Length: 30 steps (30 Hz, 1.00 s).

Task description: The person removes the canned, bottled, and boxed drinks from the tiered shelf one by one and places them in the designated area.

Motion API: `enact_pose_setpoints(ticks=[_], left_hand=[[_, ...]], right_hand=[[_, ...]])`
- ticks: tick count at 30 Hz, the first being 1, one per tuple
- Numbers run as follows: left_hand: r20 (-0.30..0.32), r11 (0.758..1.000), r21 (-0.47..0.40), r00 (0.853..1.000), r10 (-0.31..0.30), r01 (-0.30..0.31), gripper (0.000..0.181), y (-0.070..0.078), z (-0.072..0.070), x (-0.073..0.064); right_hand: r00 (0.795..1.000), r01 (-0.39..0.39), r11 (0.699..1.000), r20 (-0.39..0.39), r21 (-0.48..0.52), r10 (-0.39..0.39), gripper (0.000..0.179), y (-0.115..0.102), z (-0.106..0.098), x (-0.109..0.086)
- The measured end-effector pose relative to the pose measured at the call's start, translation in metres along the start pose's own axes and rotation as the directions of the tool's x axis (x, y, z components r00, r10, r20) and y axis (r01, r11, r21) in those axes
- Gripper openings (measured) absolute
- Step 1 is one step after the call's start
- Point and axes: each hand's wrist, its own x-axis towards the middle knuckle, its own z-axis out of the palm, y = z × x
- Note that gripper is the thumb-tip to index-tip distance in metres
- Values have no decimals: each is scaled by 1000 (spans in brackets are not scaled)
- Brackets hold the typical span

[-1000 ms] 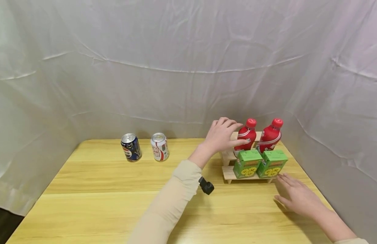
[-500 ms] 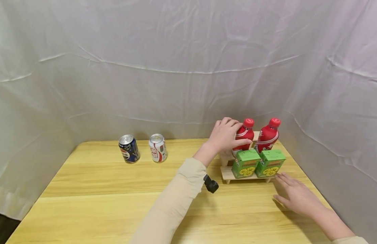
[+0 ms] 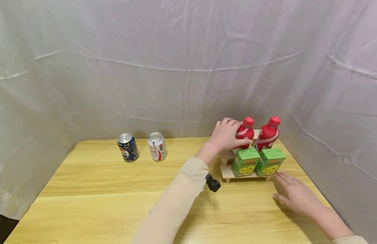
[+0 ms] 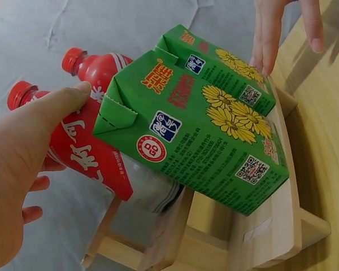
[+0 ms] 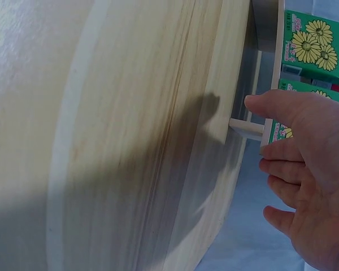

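Observation:
My left hand point(image 3: 226, 135) is round the left red drink bottle point(image 3: 245, 133), thumb across its front and fingers behind. In the left wrist view this bottle point(image 4: 82, 149) shows a red label, with its base at the wooden step. A second red bottle point(image 3: 268, 135) stands to its right on the upper step of a small wooden rack point(image 3: 226, 172). Two green drink cartons with yellow flowers, a left carton point(image 3: 244, 164) and a right carton point(image 3: 270, 164), stand on the lower step. My right hand point(image 3: 298, 198) has straight fingers, tips at the rack's right front corner.
A dark blue can point(image 3: 128, 148) and a white-and-red can point(image 3: 157, 147) stand upright at the back left of the wooden table point(image 3: 100, 210). Grey cloth point(image 3: 176, 95) hangs behind and along both sides, near the rack on the right.
My left hand has moved slightly right and its fingers and thumb have come round the left bottle. My right hand and the rack stay put; the head view shifts slightly.

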Motion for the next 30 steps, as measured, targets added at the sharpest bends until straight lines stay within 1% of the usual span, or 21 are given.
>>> enact_pose_setpoints(ticks=[4,7,15,20,25,30], left_hand=[[1,997,-68,1000,-24,24,80,1,0,1],[-8,994,-100,999,-37,36,79,2,-1,1],[-43,993,-111,998,-44,39,80,0,-2,-3],[-77,994,-110,996,-37,29,79,-5,-3,-7],[-102,993,-113,994,-33,21,78,-9,-8,-14],[-160,994,-107,987,-19,2,76,-16,-15,-23]], right_hand=[[1000,3,1000,-6,-2,-3,74,0,-1,0],[1000,6,1000,-11,-5,-7,74,0,-1,0],[1000,-3,1000,4,4,3,75,0,-1,0],[1000,8,1000,-24,-2,-8,74,0,0,0],[999,10,1000,-32,-2,-10,74,0,1,-1],[1000,1,1000,-18,2,-1,75,0,1,-2]])
